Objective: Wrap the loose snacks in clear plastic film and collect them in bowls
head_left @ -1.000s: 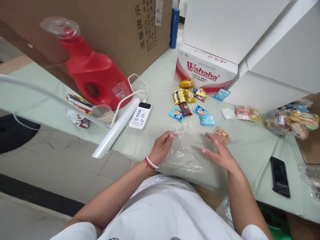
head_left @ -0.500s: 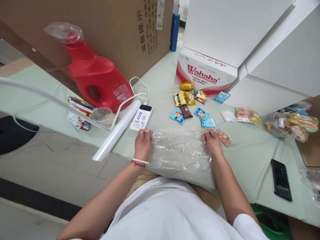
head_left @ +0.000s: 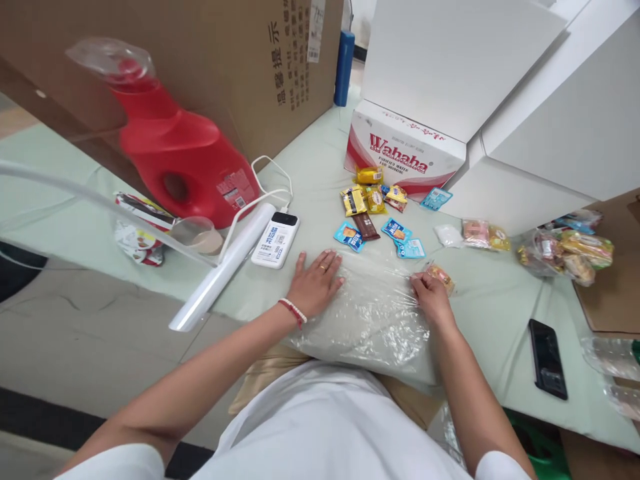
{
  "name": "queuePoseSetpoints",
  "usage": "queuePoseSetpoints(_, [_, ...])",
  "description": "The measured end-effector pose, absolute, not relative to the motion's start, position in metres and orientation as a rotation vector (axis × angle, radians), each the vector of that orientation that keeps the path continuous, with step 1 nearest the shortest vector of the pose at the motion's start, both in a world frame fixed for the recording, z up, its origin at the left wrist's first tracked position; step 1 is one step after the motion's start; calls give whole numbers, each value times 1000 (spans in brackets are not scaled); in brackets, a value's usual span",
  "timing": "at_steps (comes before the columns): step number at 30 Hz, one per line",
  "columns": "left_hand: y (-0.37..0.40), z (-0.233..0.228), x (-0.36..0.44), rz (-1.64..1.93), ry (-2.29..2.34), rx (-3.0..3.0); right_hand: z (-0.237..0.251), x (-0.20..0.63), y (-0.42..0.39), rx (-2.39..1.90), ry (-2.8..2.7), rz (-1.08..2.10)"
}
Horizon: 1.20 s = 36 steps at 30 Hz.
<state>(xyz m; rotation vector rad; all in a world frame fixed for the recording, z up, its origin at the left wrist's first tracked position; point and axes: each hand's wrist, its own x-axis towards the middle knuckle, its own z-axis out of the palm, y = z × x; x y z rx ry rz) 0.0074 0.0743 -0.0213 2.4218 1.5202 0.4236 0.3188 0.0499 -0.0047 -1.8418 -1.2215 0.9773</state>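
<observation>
A crinkled clear plastic sheet (head_left: 370, 313) lies flat on the pale green table (head_left: 490, 307) right in front of me. My left hand (head_left: 316, 283) rests palm down with fingers spread on the sheet's left edge. My right hand (head_left: 430, 297) has its fingers closed, pinching the sheet's right edge next to a small orange snack packet (head_left: 441, 275). Several small wrapped snacks (head_left: 373, 213) lie just beyond the sheet.
A red jug (head_left: 175, 157) and a roll of clear film (head_left: 223, 267) sit at left, beside a white power bank (head_left: 275, 239). A Wahaha carton (head_left: 405, 153) and white boxes stand behind. A bag of snacks (head_left: 565, 250) and a black phone (head_left: 547, 357) lie at right.
The sheet, first held loosely, was stretched between both hands and laid flat. My left hand let go of its corner and now presses flat on the sheet.
</observation>
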Motion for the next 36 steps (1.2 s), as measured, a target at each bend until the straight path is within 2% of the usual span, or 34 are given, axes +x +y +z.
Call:
queuePoseSetpoints(3, [72, -25, -4, 378, 1464, 2455, 13, 344, 46, -1969, -1440, 900])
queuePoseSetpoints(5, [67, -25, -7, 353, 1469, 2482, 34, 353, 60, -2054, -1566, 697])
queuePoseSetpoints(7, [64, -25, -7, 344, 1494, 2495, 56, 349, 89, -2090, -1633, 453])
queuePoseSetpoints(9, [62, -24, -5, 345, 1512, 2495, 67, 329, 132, -2069, -1732, 349])
queuePoseSetpoints(14, [64, -23, -5, 329, 1503, 2492, 46, 245, 243, -2172, -1900, 323])
queuePoseSetpoints(18, [62, -23, -5, 327, 1567, 2464, 32, 224, 279, -2302, -1833, 377])
queuePoseSetpoints(23, [56, -23, 0, 326, 1678, 2371, 60, 264, 221, -2014, -1779, 150])
queuePoseSetpoints(26, [51, -23, 6, 322, 1723, 2325, 71, 268, 135, -1818, -1806, 349])
queuePoseSetpoints(28, [47, -23, 8, 321, 1755, 2309, 62, 261, 74, -1748, -1893, 587])
queuePoseSetpoints(30, [45, -25, 4, 324, 1770, 2314, 41, 258, 25, -1727, -1926, 695])
queuePoseSetpoints(33, [49, -29, -12, 332, 1705, 2389, 11, 276, -11, -1840, -1830, 633])
queuePoseSetpoints(36, [61, -30, -29, 305, 1590, 2466, 5, 309, -13, -1975, -1690, 518])
